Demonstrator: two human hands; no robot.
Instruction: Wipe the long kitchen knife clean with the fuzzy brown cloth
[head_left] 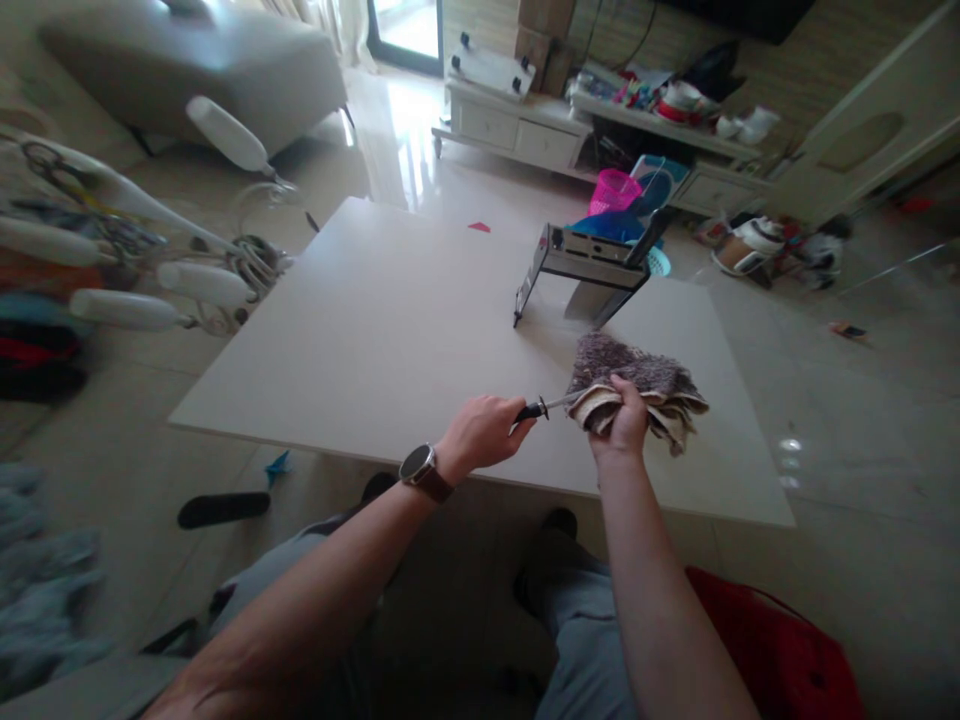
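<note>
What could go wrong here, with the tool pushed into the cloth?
1. The left hand points the tool's thin metal shaft into the cloth that the right hand squeezes; a slip may hurt that palm.
2. The cloth hides the tip, so its position cannot be judged.

Both forearms are bare, a dark-faced wristwatch (418, 465) on a brown strap circles the left wrist, and grey trousers (577, 630) cover the legs.
</note>
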